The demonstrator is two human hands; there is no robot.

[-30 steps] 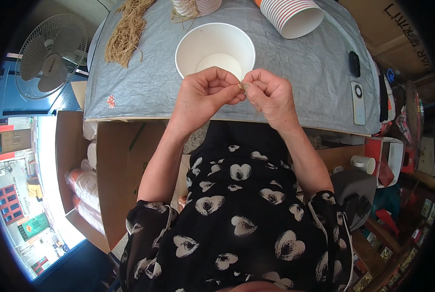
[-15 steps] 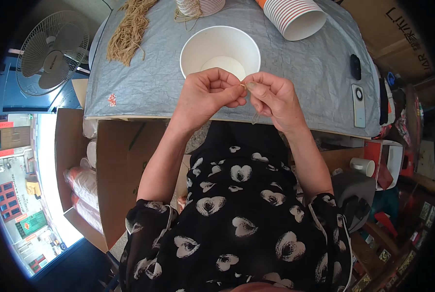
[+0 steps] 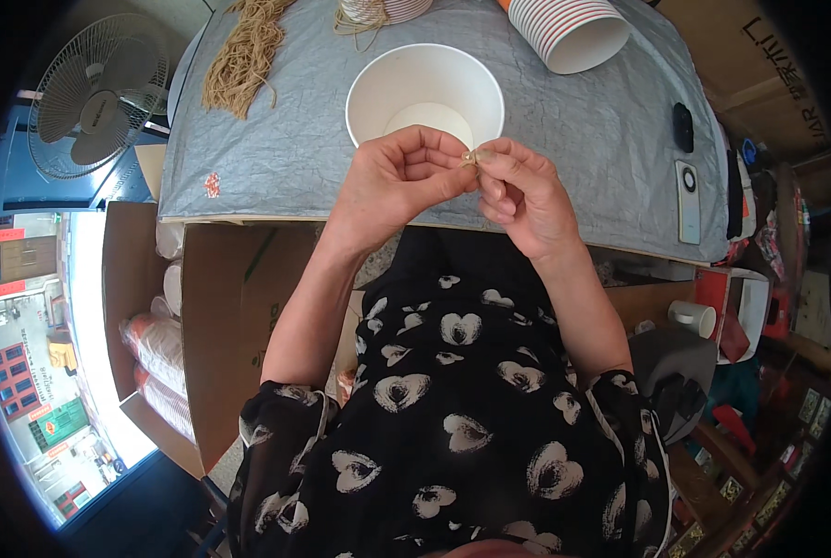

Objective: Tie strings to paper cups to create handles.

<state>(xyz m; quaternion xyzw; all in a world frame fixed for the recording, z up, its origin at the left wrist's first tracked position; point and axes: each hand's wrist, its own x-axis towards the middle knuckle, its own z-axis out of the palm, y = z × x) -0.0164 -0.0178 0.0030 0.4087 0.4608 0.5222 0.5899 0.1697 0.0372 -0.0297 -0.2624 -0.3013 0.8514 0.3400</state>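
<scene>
My left hand [image 3: 401, 181] and my right hand [image 3: 524, 191] meet fingertip to fingertip just above the table's front edge. Between them they pinch a small piece of tan string [image 3: 469, 159], which looks looped or knotted; most of it is hidden by the fingers. Right behind the hands stands a wide white paper bucket [image 3: 425, 79], open side up, its inside bare as far as I can see. Farther back, a bundle of tan string [image 3: 243, 65] lies at the left. Near it a paper cup stack [image 3: 401, 9] is wrapped with string.
A stack of nested paper buckets [image 3: 587, 42] lies tilted at the back right. A phone [image 3: 688, 200] and a small black object [image 3: 682, 127] rest by the table's right edge. Left of me are an open cardboard box [image 3: 225, 325] with wrapped cups and a fan [image 3: 99, 102].
The string between my fingertips now shows as a small loop or knot, and the strand that hung below my right hand no longer shows. My fingers have shifted slightly; the view moved a little.
</scene>
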